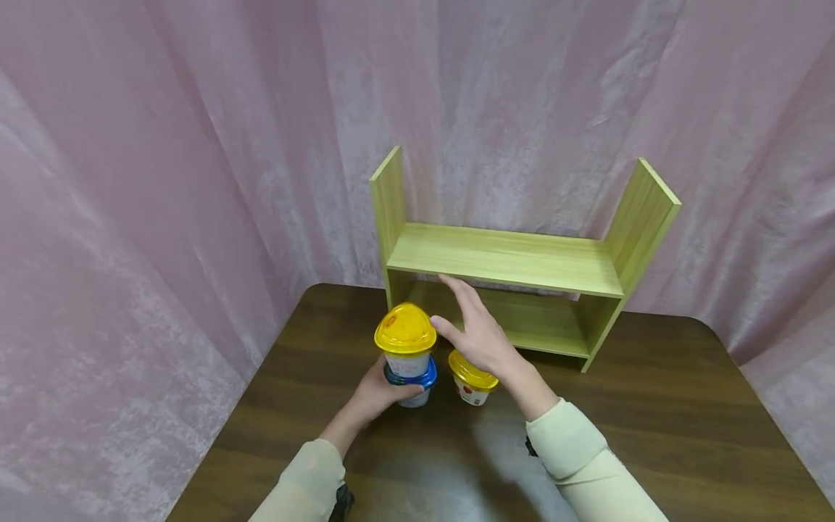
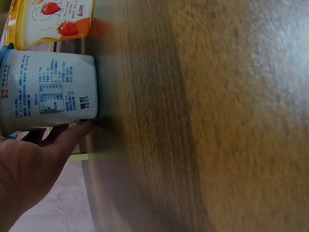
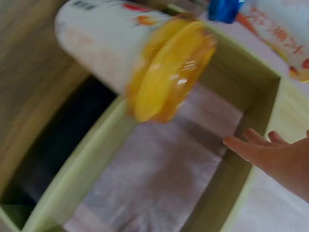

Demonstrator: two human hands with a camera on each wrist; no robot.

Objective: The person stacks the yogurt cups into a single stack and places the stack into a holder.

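Note:
A yogurt cup with a blue lid [image 1: 427, 373] stands on the table, and my left hand [image 1: 375, 391] grips it low, thumb across the front. Its white side with blue print [image 2: 53, 89] shows in the left wrist view. Stacked on top of it is a cup with a yellow domed lid [image 1: 406, 330]. My right hand [image 1: 479, 337] is raised with fingers extended and holds nothing; its thumb is right at the edge of that upper lid. Below the right hand, a second yellow-lidded cup [image 1: 472, 392] with strawberry pictures stands on the table, partly covered by the hand.
A light wooden two-tier shelf [image 1: 509, 257] with upright side panels stands at the back of the dark wooden table [image 1: 691, 406], just behind the cups. Pink curtains [image 1: 196, 181] hang behind and around the table.

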